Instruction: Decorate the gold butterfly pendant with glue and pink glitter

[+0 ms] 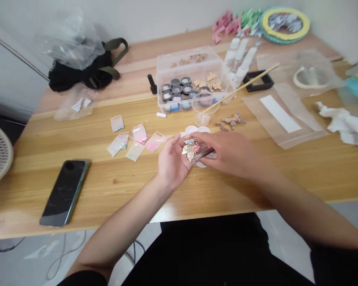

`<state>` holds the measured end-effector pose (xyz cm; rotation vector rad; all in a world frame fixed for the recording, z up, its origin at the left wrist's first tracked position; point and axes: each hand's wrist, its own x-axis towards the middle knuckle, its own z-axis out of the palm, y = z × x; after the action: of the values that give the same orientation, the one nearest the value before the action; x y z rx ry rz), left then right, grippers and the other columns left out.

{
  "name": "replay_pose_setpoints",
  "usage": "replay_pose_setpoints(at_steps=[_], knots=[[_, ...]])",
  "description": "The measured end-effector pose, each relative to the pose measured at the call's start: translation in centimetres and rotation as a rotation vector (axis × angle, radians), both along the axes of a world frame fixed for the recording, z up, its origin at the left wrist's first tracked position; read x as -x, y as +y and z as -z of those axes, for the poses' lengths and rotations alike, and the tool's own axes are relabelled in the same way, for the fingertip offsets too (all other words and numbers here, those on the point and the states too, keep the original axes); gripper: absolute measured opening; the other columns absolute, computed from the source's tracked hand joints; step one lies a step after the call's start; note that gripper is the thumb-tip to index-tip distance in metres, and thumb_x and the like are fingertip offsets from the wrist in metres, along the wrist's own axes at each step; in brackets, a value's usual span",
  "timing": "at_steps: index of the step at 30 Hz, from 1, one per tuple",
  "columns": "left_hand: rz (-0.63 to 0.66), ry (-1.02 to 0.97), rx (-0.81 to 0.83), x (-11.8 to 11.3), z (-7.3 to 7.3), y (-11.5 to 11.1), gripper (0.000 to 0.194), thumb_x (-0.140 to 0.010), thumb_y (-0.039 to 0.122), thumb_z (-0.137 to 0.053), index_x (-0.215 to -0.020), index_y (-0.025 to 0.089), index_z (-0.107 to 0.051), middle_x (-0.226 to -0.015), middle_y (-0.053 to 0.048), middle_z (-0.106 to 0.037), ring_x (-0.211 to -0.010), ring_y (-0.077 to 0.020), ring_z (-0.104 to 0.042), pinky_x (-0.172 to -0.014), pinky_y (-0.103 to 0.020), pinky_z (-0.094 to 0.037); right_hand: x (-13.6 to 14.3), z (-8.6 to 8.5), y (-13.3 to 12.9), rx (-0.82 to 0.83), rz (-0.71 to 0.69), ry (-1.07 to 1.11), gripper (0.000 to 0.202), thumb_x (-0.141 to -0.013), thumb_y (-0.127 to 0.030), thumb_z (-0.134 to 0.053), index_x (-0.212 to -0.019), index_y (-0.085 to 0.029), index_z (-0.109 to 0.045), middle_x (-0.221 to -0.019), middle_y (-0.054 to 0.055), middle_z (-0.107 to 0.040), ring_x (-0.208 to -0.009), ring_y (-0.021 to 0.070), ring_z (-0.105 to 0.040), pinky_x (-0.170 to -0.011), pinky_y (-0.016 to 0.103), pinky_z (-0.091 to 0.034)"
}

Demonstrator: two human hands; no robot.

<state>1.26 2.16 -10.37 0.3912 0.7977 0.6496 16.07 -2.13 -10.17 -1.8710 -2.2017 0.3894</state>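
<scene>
My left hand (173, 163) is turned palm up, with a gold insect-shaped ornament (191, 150) resting in its half-curled fingers. Pink, blue and pale colours fill the ornament's wings and body. My right hand (231, 153) reaches over from the right, its fingers closed on a slim dark tool (203, 154) that looks like tweezers, its tip near the ornament. Under both hands lies a white scalloped palette (191, 129), mostly covered. Just beyond my right hand is a colourful butterfly ornament (233, 120) with a smaller piece beside it.
Several small bags of coloured flakes (137, 133) lie left of my hands. Behind stand a clear plastic cup (202, 117) with a wooden stick (244, 85) and a clear box (167, 67) of small pots. A phone (64, 192) lies front left, a plastic sleeve (282, 115) right.
</scene>
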Motion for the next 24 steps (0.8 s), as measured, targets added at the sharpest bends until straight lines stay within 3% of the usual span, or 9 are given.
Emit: replay_pose_setpoints(at_steps=[4,9,12,15,19,24], knots=[[0.009,-0.006,0.006,0.1,0.4,0.1,0.058,-0.099,0.033,-0.029,-0.141,-0.001,-0.050,-0.108,-0.020,-0.076,-0.106,-0.0293,-0.074,-0.094,-0.044,-0.058,-1.0,0.1,0.0,-0.052,0.048,0.247,0.063,-0.076,-0.036,-0.077,-0.136,-0.023,-0.062,-0.109,0.007,-0.077,-0.087,0.0242,-0.070,-0.070,0.033,-0.046],[-0.011,0.010,-0.012,0.3,0.8,0.2,0.057,-0.098,0.034,-0.032,-0.143,0.002,-0.048,-0.107,-0.019,-0.077,-0.103,-0.0277,-0.075,-0.099,-0.044,-0.055,-2.8,0.4,0.8,-0.190,0.272,0.635,0.040,-0.081,-0.042,-0.071,-0.114,-0.020,-0.073,-0.073,0.000,-0.066,-0.063,0.0149,-0.057,-0.061,0.031,-0.043],[-0.030,0.014,-0.047,0.4,0.6,0.1,0.056,-0.098,0.035,-0.035,-0.143,0.004,-0.048,-0.102,-0.017,-0.078,-0.095,-0.0251,-0.076,-0.097,-0.041,-0.055,-3.6,0.8,1.7,-0.252,0.411,0.779,0.026,-0.081,-0.037,-0.067,-0.099,-0.019,-0.072,-0.071,0.000,-0.064,-0.064,0.0143,-0.055,-0.062,0.032,-0.044],[-0.036,0.014,-0.076,0.5,0.1,0.1,0.057,-0.099,0.036,-0.034,-0.144,0.003,-0.047,-0.103,-0.017,-0.078,-0.096,-0.0260,-0.076,-0.096,-0.041,-0.056,-4.1,1.2,2.2,-0.223,0.453,0.810,0.015,-0.078,-0.032,-0.065,-0.085,-0.019,-0.068,-0.077,0.001,-0.067,-0.069,0.0150,-0.057,-0.065,0.032,-0.045],[-0.014,0.010,-0.097,0.5,-0.6,0.0,0.059,-0.099,0.034,-0.029,-0.146,0.002,-0.044,-0.112,-0.021,-0.075,-0.105,-0.0302,-0.075,-0.097,-0.045,-0.056,-4.3,1.3,2.4,-0.188,0.429,0.773,0.015,-0.076,-0.033,-0.063,-0.070,-0.020,-0.063,-0.063,-0.001,-0.061,-0.063,0.0145,-0.051,-0.061,0.031,-0.038],[0.049,-0.004,-0.109,0.6,-0.9,0.0,0.059,-0.100,0.037,-0.029,-0.147,0.005,-0.045,-0.119,-0.022,-0.073,-0.106,-0.0331,-0.075,-0.094,-0.050,-0.058,-4.0,1.2,2.3,-0.106,0.359,0.791,0.020,-0.077,-0.040,-0.062,-0.072,-0.020,-0.064,-0.064,-0.002,-0.061,-0.062,0.0134,-0.051,-0.061,0.029,-0.037]])
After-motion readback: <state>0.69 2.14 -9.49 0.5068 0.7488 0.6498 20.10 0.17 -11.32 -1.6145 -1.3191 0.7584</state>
